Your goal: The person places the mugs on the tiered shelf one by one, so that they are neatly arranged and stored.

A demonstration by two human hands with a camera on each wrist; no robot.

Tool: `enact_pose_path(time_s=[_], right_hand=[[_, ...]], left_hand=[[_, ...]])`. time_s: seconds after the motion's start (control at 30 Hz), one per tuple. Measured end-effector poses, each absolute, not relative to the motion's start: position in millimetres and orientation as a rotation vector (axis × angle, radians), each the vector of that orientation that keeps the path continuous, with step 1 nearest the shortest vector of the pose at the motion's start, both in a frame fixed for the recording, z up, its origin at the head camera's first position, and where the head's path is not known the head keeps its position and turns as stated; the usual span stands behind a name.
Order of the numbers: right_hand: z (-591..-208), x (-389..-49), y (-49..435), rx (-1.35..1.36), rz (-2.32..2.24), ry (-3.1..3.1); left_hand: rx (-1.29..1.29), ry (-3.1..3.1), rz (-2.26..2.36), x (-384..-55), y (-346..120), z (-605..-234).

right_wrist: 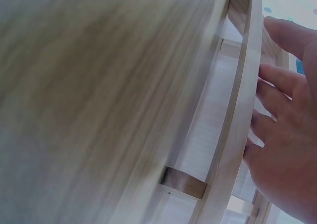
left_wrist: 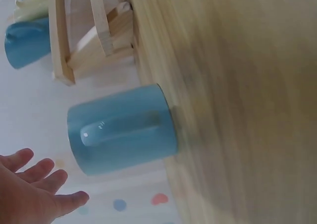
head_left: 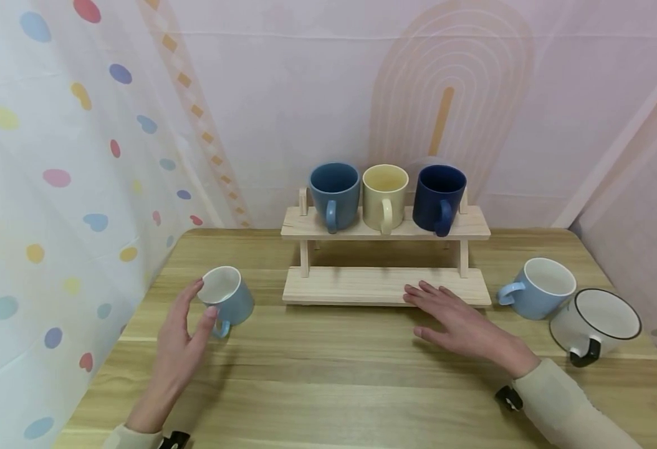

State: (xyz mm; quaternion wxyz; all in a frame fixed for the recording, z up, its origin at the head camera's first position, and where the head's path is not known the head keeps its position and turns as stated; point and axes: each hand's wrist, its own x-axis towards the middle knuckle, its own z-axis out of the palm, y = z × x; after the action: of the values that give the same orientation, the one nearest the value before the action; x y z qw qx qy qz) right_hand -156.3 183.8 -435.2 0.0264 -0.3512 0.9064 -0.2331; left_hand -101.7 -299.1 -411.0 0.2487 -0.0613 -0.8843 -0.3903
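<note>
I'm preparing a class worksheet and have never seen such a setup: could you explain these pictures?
No robot here: a person's left hand and right hand. The widest picture comes from a head camera; the tilted ones, from cameras worn on each wrist. On the table stand a light-blue mug, a wooden rack and, at right, another light-blue mug and a white mug. The rack's top carries a blue mug, a cream mug and a navy mug. Neither hand holds anything: the left is open beside the first mug, the right at the lower shelf.
</note>
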Motion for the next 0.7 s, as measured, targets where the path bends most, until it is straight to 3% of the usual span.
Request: enact_pose_path(time_s=[0.47,0.7], right_hand=[[-435.6,-155.8,183.8,-1.103,-0.724,2.812],[-436.7,-156.4,184.6,-1.096,-0.733,2.803]], left_hand=[[0.105,-2.350,-1.423,-86.7,-314.6,-422.9],[0.111,-2.289,-1.726,-80.4,-322.0,-430.0]])
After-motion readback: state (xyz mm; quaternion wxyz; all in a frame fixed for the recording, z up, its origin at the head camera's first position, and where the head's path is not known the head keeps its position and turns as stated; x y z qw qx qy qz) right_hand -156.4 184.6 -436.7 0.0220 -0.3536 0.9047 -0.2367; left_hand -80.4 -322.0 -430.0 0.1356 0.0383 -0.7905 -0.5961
